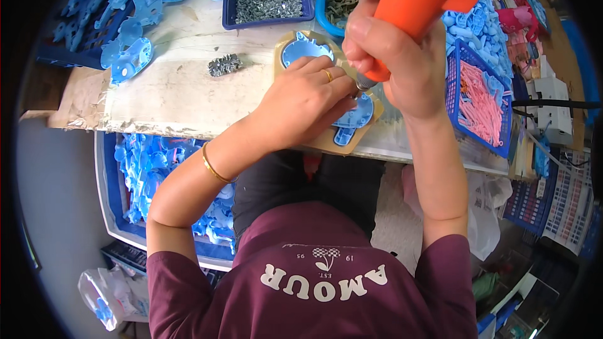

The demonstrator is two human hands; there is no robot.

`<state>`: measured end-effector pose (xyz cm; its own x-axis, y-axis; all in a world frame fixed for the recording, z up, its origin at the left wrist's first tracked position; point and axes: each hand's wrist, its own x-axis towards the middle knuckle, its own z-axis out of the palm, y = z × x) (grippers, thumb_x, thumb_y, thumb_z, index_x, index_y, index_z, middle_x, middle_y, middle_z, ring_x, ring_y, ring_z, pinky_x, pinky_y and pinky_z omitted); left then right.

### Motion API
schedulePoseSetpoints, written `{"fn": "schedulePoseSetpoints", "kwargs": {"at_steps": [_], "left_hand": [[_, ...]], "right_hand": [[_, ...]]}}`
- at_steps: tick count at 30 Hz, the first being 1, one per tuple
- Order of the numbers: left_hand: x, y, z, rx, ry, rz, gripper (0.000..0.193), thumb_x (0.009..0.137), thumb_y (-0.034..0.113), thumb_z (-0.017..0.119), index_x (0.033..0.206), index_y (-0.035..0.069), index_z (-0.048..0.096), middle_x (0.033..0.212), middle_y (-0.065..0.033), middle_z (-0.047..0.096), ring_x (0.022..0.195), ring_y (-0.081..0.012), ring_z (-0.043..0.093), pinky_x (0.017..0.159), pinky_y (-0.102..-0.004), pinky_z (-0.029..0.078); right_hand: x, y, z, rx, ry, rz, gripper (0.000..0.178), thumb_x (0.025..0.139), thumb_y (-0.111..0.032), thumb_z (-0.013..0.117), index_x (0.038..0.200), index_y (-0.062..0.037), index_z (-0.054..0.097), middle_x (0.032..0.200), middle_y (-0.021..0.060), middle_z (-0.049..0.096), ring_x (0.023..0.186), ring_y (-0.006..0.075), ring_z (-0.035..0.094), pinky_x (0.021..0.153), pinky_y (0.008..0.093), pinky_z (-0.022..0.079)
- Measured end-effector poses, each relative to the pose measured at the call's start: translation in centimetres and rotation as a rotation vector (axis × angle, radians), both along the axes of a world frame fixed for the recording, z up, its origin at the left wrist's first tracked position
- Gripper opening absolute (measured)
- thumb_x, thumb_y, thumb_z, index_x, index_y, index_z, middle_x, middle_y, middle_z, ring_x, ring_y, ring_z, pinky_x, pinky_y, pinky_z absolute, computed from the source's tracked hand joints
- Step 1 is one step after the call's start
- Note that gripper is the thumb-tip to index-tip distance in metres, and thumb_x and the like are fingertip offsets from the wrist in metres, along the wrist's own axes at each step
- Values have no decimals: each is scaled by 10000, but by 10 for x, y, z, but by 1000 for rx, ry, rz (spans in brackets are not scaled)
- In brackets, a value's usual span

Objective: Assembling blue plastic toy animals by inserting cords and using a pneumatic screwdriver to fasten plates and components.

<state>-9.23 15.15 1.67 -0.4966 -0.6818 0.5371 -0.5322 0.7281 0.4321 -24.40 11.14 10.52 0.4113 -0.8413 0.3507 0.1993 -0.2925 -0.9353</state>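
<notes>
Nearest, a maroon short-sleeved shirt (282,314) with white printing; beyond it, left of the legs, a pale-rimmed blue bin (102,182) of light-blue plastic parts below the table level. At the worktable's near edge, light-blue moulded plastic shells (358,114) lie in a tan, recessed holding board (331,145). The left hand (312,95) rests over them, fingers bent; whether it pinches anything cannot be told. The right hand (402,63) is wrapped round an orange power screwdriver (418,9), its tip pointing down beside the left fingertips; contact is unclear. To the right stands a blue mesh basket (451,85) of pink strips. Farther away lie a heap of dark metal pieces (224,64) and, beyond, a dark-blue square tray (270,23) of small, shiny metal parts.
</notes>
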Motion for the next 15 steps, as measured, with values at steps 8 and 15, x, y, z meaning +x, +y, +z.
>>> {"fn": "schedulePoseSetpoints", "kwargs": {"at_steps": [8,15], "left_hand": [[-1,12,-8,-43,-171,31,378,749,314,786,1042,101,677,1071,-48,630,1028,-237,590,940,-365,463],[-3,14,-14,-53,-189,42,319,745,304,784,980,115,684,1108,-40,604,1039,-228,573,940,-367,460]], "right_hand": [[-15,4,-36,48,45,-77,355,845,-102,628,1143,73,547,706,44,600,559,76,524,505,218,408],[-19,3,-53,40,32,-86,342,844,-105,630,1138,51,549,721,47,604,578,78,542,519,212,421]]}}
